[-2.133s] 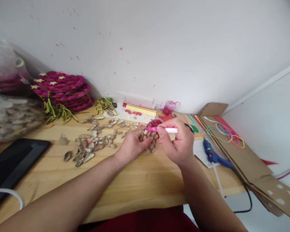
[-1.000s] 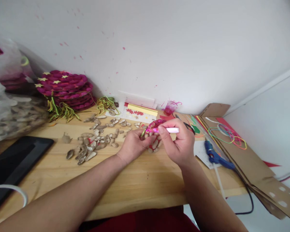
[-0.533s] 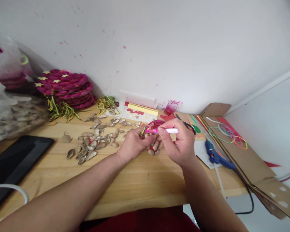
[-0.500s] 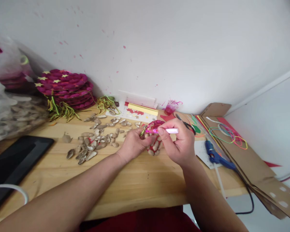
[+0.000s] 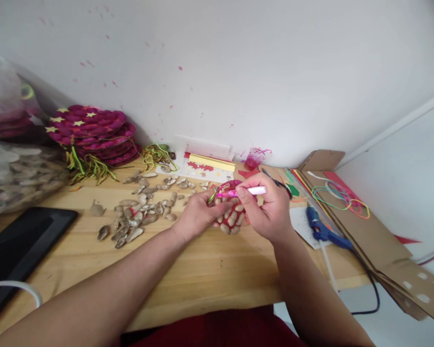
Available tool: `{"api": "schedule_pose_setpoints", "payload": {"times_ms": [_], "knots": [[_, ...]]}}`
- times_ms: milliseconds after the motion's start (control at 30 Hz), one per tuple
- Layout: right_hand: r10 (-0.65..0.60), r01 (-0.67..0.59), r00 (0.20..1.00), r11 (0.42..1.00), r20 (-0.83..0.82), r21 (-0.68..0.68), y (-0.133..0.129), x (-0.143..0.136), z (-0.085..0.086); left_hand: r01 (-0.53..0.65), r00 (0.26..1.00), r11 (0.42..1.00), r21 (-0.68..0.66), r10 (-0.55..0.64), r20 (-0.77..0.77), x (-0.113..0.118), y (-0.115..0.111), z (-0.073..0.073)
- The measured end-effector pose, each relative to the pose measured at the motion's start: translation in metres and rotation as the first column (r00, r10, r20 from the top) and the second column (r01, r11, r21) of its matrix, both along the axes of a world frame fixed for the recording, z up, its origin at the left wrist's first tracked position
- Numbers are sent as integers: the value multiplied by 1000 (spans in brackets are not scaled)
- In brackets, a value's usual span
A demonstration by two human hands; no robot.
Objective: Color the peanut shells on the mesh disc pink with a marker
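A round red piece covered with peanut shells is held over the wooden table; its upper shells are coloured magenta and its lower ones are plain tan. My left hand grips its left edge, beside some green cord. In my right hand is a white-handled brush, pinched between thumb and fingers, with its pink-stained end on the magenta shells. My right fingers partly hide the piece's right side.
Loose peanut shells lie left of my hands. Stacked magenta rounds, a bag of shells and a black tablet are farther left. A pink cup stands behind; scissors, a blue glue gun and cardboard are right.
The view has shifted slightly, so most things sit a little farther left. The round piece's lower shells show a bit more. Both hands keep their holds.
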State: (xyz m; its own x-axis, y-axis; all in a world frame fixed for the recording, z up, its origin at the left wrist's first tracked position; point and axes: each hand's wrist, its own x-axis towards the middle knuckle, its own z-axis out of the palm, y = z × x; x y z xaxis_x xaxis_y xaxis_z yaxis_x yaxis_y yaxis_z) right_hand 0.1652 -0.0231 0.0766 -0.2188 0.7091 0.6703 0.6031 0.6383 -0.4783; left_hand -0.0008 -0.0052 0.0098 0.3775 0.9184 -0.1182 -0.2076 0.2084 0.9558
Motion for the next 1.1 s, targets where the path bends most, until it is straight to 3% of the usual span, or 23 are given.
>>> {"api": "schedule_pose_setpoints", "payload": {"times_ms": [333, 500, 1100], "knots": [[4, -6, 999, 997, -32, -76, 3, 5, -2, 1, 999, 998, -61, 2, 53, 0, 2, -2], [17, -17, 1000, 1000, -4, -12, 5, 10, 0, -40, 995, 990, -136, 51, 82, 0, 4, 2], [43, -44, 999, 998, -20, -53, 7, 10, -2, -52, 991, 986, -160, 70, 112, 1, 4, 6]]}}
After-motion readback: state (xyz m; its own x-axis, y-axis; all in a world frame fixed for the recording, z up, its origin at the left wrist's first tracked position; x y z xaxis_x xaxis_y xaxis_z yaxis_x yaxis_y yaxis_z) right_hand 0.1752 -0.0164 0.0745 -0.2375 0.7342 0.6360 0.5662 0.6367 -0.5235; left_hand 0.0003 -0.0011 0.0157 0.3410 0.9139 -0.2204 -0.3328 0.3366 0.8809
